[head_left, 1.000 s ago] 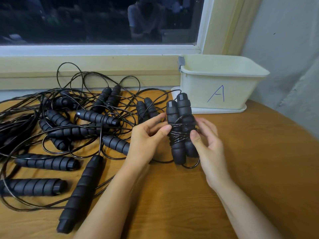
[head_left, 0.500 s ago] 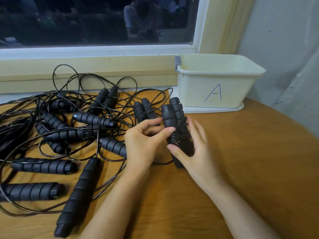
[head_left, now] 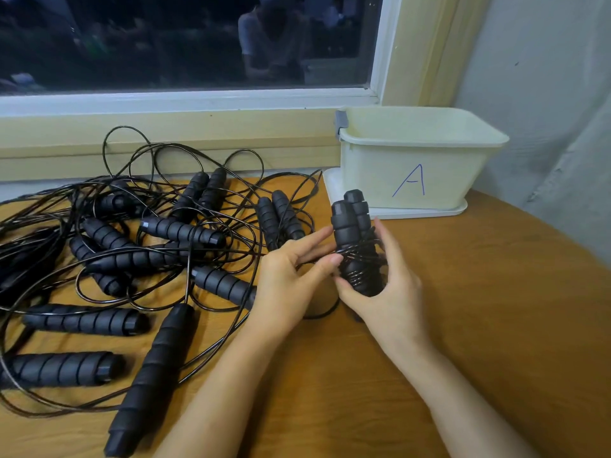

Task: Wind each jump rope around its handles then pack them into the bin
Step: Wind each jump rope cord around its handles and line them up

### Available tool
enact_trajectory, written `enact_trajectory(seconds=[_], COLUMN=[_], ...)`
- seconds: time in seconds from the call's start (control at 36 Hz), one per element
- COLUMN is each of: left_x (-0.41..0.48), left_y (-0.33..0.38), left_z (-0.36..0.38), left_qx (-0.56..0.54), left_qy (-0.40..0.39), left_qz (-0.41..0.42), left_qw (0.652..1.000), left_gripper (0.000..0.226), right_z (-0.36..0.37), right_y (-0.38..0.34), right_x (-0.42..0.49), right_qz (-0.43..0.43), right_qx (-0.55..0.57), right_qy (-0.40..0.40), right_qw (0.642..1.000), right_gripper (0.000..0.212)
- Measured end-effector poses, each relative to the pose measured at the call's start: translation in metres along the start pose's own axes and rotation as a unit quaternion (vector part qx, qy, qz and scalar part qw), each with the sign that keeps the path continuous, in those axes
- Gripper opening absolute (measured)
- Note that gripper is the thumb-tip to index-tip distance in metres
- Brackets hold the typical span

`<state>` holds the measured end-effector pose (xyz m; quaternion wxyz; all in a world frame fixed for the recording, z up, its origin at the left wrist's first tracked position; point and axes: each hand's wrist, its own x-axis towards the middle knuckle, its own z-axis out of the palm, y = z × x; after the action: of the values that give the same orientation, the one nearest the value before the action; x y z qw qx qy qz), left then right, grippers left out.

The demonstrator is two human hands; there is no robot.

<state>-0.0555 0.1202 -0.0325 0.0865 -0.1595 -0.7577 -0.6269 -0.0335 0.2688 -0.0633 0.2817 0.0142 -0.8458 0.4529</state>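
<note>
Right grip (head_left: pixel 386 285) clenched round the lower end of my wound jump rope (head_left: pixel 352 233), its two handles held upright over the worktop (head_left: pixel 479 309). Worktop carries the cream bin (head_left: pixel 413 153), marked A, behind the bundle and apart from it. Loose ropes (head_left: pixel 148 246) lie tangled to the left. Left grip (head_left: pixel 291 279): fingers extended, thumb on the coils; whether it nips a strand, I cannot tell.
</note>
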Motion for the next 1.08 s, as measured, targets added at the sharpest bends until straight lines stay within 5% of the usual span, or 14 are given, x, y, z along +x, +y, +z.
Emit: enact_trajectory(seconds=[0.39,0.61,0.72,0.97,1.08], left_x=[0.004,0.006,0.005,0.003,0.003], left_y=[-0.005,-0.003,0.001,0.004,0.005], left_z=[-0.003,-0.005,-0.005,-0.004,-0.002], left_qx=[-0.061,-0.106,-0.107,-0.137,-0.148], left_qy=[0.080,-0.010,-0.071,-0.012,0.025], left_qz=[-0.002,-0.045,-0.035,-0.044,-0.058], left_qw=[0.995,0.993,0.991,0.990,0.987], left_gripper=[0.027,0.075,0.061,0.037,0.036], right_z=[-0.004,-0.006,-0.006,-0.001,0.001], right_y=[-0.009,-0.014,-0.014,-0.016,-0.013], right_x=[0.000,-0.002,-0.003,-0.007,-0.007], right_qz=[0.059,0.035,0.033,0.033,0.010], right_qx=[0.205,0.269,0.279,0.291,0.214], right_qy=[-0.070,-0.089,-0.115,-0.165,-0.119], right_qw=[0.974,0.958,0.953,0.942,0.970], right_gripper=[0.081,0.076,0.072,0.079,0.084])
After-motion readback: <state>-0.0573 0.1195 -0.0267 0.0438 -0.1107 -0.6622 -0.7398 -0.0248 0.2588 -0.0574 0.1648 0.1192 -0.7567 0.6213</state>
